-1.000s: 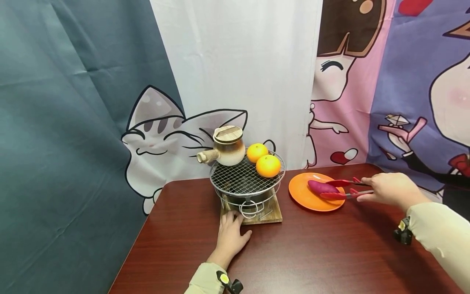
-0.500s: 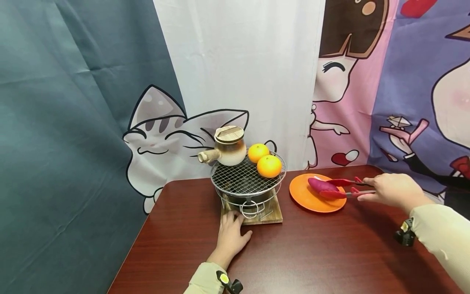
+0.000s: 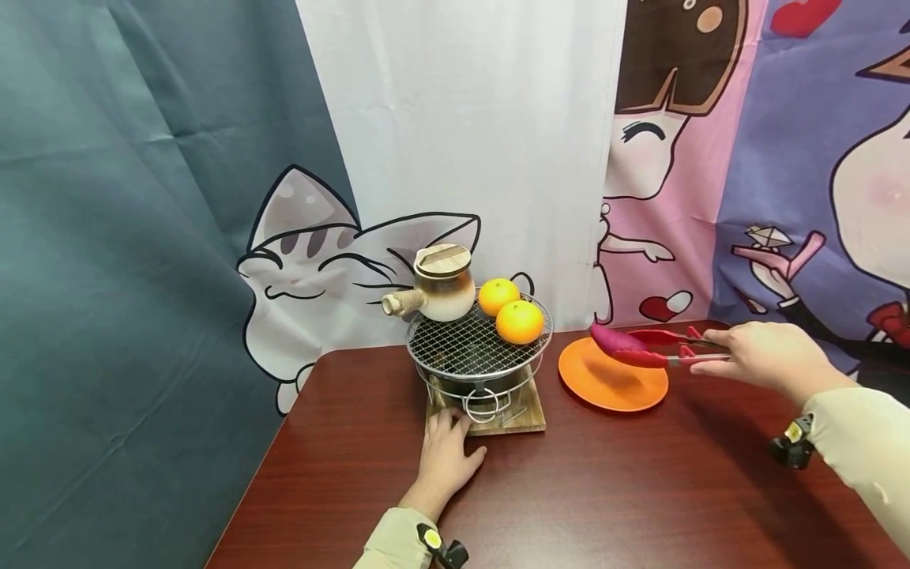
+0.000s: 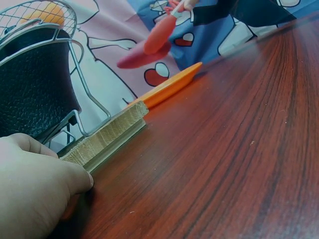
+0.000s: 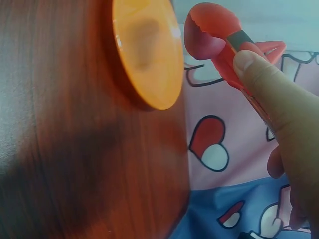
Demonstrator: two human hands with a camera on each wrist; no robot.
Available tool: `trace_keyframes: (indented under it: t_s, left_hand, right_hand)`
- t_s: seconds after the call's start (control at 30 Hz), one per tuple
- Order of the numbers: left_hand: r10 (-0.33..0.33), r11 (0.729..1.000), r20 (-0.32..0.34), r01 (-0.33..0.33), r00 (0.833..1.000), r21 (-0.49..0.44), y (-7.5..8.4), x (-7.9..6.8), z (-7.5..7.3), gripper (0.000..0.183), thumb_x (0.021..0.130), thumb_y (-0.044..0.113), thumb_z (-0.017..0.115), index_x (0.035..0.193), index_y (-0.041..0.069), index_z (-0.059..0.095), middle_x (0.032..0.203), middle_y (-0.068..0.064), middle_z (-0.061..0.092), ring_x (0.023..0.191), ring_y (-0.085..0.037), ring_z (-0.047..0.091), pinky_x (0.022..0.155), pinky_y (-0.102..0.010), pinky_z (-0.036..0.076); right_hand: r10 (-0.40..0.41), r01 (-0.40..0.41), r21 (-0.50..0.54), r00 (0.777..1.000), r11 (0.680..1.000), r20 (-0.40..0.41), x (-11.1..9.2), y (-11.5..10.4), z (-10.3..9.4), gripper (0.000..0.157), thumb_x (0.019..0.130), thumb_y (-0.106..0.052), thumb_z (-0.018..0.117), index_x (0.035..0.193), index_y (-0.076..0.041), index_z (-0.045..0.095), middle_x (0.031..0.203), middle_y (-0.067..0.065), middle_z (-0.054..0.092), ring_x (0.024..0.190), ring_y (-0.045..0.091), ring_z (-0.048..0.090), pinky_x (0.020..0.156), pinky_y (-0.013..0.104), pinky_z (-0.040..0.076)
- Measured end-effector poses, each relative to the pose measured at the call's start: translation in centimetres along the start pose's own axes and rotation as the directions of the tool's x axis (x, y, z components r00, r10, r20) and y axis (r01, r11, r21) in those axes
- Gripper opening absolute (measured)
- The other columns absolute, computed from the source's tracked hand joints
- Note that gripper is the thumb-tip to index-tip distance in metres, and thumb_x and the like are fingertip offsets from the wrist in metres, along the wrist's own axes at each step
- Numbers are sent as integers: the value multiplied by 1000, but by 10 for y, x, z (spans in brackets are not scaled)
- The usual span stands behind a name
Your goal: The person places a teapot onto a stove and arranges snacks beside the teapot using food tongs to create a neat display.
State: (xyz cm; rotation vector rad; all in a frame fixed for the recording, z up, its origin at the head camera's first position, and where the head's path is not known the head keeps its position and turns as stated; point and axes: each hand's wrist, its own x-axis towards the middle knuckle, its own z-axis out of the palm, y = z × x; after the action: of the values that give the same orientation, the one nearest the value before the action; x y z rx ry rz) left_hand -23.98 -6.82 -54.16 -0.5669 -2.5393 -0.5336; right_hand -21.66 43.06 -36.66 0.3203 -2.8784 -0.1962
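My right hand [image 3: 775,357] grips a pair of red-tipped tongs [image 3: 643,359] with metal arms. Between the tong heads is a purple sweet potato [image 3: 613,338], held above the orange plate [image 3: 604,387]; the right wrist view shows its shadow on the plate. My left hand [image 3: 445,454] holds the near left corner of a wooden board [image 3: 522,420], with the thumb at its front edge in the left wrist view. On that board stands a small round grill [image 3: 455,348] with a wire mesh top. The left fingertips are partly hidden by the board in the left wrist view.
Two oranges [image 3: 520,322] and a lidded clay pot [image 3: 444,292] with a side handle sit on the grill mesh. The pot's handle sticks out left past the rim. A printed cartoon curtain [image 3: 455,118] hangs right behind the brown table [image 3: 569,498].
The right hand has raised the tongs, and the sweet potato has come up off the orange plate, slightly to the left. The left hand has stayed at the board.
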Motion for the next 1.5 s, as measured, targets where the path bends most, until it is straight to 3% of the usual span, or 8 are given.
trace_keyframes:
  t_s: [0.33,0.73,0.93,1.1,1.5]
  left_hand:
    - [-15,1000,22,15,1000,-8,1,-1,-1,47,76,34,81,118,18,68,121,-6,51,119,-32,44,99,-48,40]
    - [-12,1000,10,12,1000,-14,2,0,0,46,76,34,81,118,18,68,120,-7,51,119,-32,45,99,-49,40]
    - [-17,1000,20,18,1000,-16,2,0,-1,46,77,34,81,117,18,68,120,-7,51,119,-33,45,99,-50,40]
    - [-17,1000,25,17,1000,-14,2,-1,-1,44,77,34,81,116,18,68,121,-7,51,119,-33,44,98,-50,40]
    - [-10,1000,15,10,1000,-20,1,0,-1,46,76,34,81,117,17,68,120,-8,52,119,-34,45,98,-50,40]
  right_hand:
    - [33,-33,-5,999,999,-16,2,-7,-26,88,80,-81,58,128,-8,69,101,24,72,87,40,69,64,59,54]
    - [5,-5,-1,996,1000,-94,7,-27,-59,77,79,-77,63,126,-16,72,97,17,74,86,37,70,64,58,54]
    - [-3,1,-15,993,1000,-118,10,-35,-74,81,79,-76,64,128,-13,70,97,19,74,82,37,69,63,55,54]
    - [-25,22,-18,987,1000,-160,12,-42,-85,70,80,-70,69,122,-15,74,93,13,76,77,35,69,59,52,54]
    - [-36,28,-50,987,998,-159,16,-62,-112,69,80,-74,66,122,-20,73,94,10,76,80,33,70,56,45,54]
